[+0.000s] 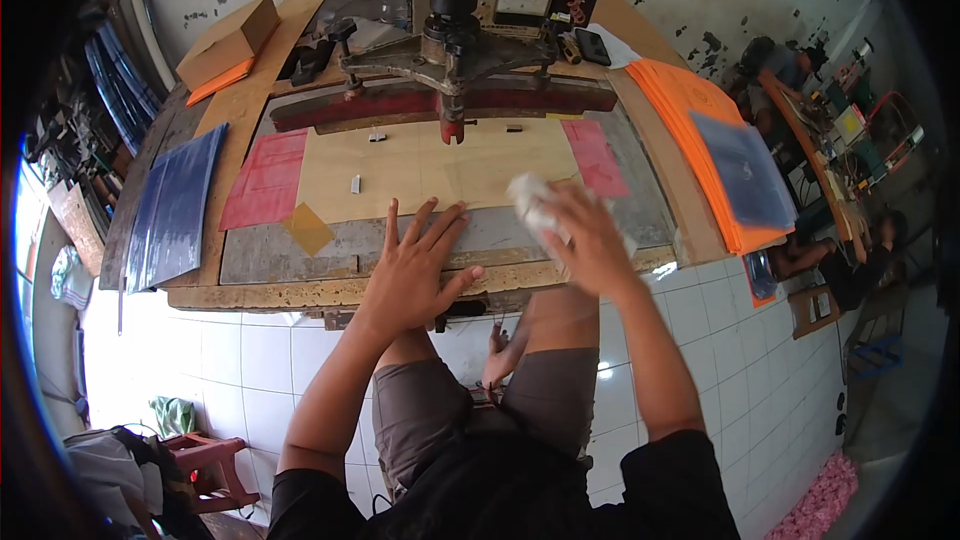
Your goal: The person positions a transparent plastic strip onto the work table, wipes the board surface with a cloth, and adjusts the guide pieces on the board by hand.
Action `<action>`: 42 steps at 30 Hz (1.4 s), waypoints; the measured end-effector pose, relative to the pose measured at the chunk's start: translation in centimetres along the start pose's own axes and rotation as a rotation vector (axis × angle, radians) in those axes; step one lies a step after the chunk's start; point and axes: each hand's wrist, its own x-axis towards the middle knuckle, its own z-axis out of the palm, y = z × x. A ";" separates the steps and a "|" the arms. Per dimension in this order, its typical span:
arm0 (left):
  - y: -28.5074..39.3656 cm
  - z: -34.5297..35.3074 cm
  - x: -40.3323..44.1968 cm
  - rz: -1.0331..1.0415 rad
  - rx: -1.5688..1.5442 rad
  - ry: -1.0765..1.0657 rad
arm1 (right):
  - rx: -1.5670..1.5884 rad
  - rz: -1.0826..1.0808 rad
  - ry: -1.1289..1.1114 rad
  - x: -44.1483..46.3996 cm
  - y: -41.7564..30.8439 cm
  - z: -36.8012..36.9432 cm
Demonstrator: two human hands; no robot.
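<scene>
My left hand (420, 260) lies with its fingers spread on the front edge of a yellowish sheet (400, 170) taped to the metal plate. My right hand (585, 235) is closed round a crumpled white cloth (530, 200) at the sheet's right front; it looks slightly blurred. Pink pieces flank the sheet, one on the left (265, 175) and one on the right (597, 155). Small metal blocks sit on the sheet, one of them (356, 184) left of centre. Brown tape (308, 230) crosses the left front corner.
A press head (455, 60) with a red bar (360, 112) hangs over the sheet's back edge. Blue sheets (175, 210) lie at the left, orange sheets (690, 140) at the right. A cardboard box (228, 40) stands back left. Other people sit at the far right.
</scene>
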 end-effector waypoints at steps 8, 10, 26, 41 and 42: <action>-0.1 0.2 0.0 0.007 0.009 0.010 | -0.382 0.397 0.078 4.9 16.1 0.8; 0.0 0.1 -0.1 0.006 0.002 0.007 | -0.365 0.294 0.003 5.1 11.8 0.9; -0.1 -0.1 0.1 0.009 0.005 -0.002 | -0.090 -0.019 -0.044 -3.7 -4.4 -1.4; -2.7 -0.1 5.0 0.028 0.106 -0.049 | -0.243 0.271 0.093 -1.7 -0.2 0.8; -2.9 0.3 4.9 0.027 0.097 -0.025 | -0.255 0.276 0.102 -1.5 -0.3 1.1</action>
